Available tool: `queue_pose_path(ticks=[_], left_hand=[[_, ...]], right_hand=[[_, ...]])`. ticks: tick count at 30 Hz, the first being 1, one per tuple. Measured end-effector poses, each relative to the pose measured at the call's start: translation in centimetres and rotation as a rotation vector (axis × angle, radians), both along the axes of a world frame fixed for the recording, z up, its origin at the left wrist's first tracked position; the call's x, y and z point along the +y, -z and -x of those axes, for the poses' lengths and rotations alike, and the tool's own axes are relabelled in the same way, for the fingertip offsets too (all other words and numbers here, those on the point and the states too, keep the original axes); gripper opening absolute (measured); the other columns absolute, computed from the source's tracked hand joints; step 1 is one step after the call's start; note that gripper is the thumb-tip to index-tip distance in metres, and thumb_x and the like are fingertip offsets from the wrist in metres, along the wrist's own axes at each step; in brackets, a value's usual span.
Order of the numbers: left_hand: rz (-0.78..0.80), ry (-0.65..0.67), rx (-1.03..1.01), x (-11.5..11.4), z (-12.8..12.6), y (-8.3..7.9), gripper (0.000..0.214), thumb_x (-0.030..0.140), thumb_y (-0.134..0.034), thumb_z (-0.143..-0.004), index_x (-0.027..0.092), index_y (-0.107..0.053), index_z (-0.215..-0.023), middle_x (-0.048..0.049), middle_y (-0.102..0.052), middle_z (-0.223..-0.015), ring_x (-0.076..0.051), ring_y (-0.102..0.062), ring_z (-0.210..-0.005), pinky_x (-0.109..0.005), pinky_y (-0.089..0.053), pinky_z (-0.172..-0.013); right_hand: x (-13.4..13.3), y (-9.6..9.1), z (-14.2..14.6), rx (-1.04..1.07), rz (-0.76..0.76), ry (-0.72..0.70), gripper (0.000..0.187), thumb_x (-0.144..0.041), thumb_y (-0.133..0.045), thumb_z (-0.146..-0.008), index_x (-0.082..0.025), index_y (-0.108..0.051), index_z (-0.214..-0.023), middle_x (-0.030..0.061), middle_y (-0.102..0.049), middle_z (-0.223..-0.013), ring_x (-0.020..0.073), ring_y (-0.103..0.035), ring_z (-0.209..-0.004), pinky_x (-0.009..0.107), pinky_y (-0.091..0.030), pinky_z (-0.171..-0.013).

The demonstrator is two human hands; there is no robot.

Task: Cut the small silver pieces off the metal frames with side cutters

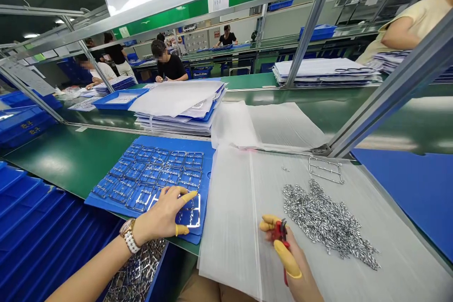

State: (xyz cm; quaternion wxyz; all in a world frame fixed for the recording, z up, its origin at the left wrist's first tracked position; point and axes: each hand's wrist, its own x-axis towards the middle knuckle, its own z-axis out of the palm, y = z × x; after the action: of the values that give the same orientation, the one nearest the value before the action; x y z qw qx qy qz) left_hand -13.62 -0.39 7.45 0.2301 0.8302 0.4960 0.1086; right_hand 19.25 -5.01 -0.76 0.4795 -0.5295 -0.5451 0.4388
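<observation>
My left hand (163, 212) lies over a stamped metal frame (141, 198) of small parts, its fingers apart, with yellow finger cots on the thumb and index finger. That frame rests on a blue plastic tray (205, 170). My right hand (288, 255) is shut around red-handled side cutters (281, 233), with yellow cots on its fingers. Just beyond the cutters, a heap of small striped metal pieces (325, 217) lies on a white foam sheet (233, 226). A bare metal frame (325, 170) lies beyond the heap.
A blue bin (155, 273) of metal frames sits below my left forearm, and stacked blue trays (46, 217) fill the lower left. Aluminium rails cross the green bench (71, 160). Paper-topped stacks stand ahead, and several co-workers sit and stand beyond them.
</observation>
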Motion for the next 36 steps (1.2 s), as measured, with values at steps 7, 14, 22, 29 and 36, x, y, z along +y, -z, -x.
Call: queue_pose_path(ticks=[7, 14, 22, 29, 36], left_hand=[[0.709, -0.166, -1.297, -0.6, -4.4, 0.1, 0.072, 0.061, -0.04, -0.081, 0.036, -0.017, -0.143, -0.0126, -0.044, -0.132, -0.021, -0.058, -0.077, -0.042, -0.045, -0.073], [1.153, -0.278, -1.779, -0.5, -11.8, 3.6, 0.058, 0.049, -0.035, -0.087, 0.03, -0.026, -0.141, -0.0149, -0.053, -0.126, -0.031, -0.061, -0.092, -0.058, -0.039, -0.085], [1.176, -0.403, -1.73, -0.2, -13.1, 3.7, 0.052, 0.054, -0.036, -0.088, 0.033, -0.036, -0.136, -0.0104, -0.061, -0.115, -0.024, -0.063, -0.085, -0.046, -0.046, -0.077], [1.182, -0.395, -1.763, -0.3, -13.9, 4.2, 0.051, 0.049, -0.037, -0.088, 0.027, -0.042, -0.133, -0.0115, -0.06, -0.116, -0.024, -0.062, -0.087, -0.038, -0.048, -0.07], [1.156, -0.502, -1.802, -0.5, -14.2, 5.0, 0.041, 0.045, -0.045, -0.086, 0.022, -0.057, -0.118, -0.008, -0.065, -0.104, -0.019, -0.062, -0.076, -0.033, -0.048, -0.069]], right_hand=[[-0.6, -0.6, -2.2, -0.539, 0.02, -0.103, 0.05, -0.047, -0.043, -0.086, -0.023, -0.042, -0.13, 0.0115, -0.054, -0.125, 0.0254, -0.051, -0.115, 0.04, -0.047, -0.09], [1.2, -3.7, -2.7, -0.88, -0.248, -0.138, 0.047, -0.049, -0.051, -0.082, -0.029, -0.05, -0.125, 0.0074, -0.064, -0.106, 0.0254, -0.059, -0.096, 0.04, -0.046, -0.077], [3.4, -6.9, 1.7, -1.074, -0.403, -0.158, 0.042, -0.041, -0.06, -0.079, -0.025, -0.055, -0.118, 0.0047, -0.064, -0.089, 0.0218, -0.057, -0.081, 0.033, -0.035, -0.066], [4.3, -7.9, 3.6, -1.161, -0.422, -0.18, 0.039, -0.039, -0.063, -0.078, -0.023, -0.056, -0.113, 0.0047, -0.062, -0.084, 0.0219, -0.056, -0.079, 0.034, -0.032, -0.066], [4.5, -8.6, 4.0, -1.237, -0.369, -0.206, 0.035, -0.036, -0.063, -0.077, -0.023, -0.058, -0.109, 0.0043, -0.063, -0.083, 0.0228, -0.054, -0.08, 0.035, -0.031, -0.066]])
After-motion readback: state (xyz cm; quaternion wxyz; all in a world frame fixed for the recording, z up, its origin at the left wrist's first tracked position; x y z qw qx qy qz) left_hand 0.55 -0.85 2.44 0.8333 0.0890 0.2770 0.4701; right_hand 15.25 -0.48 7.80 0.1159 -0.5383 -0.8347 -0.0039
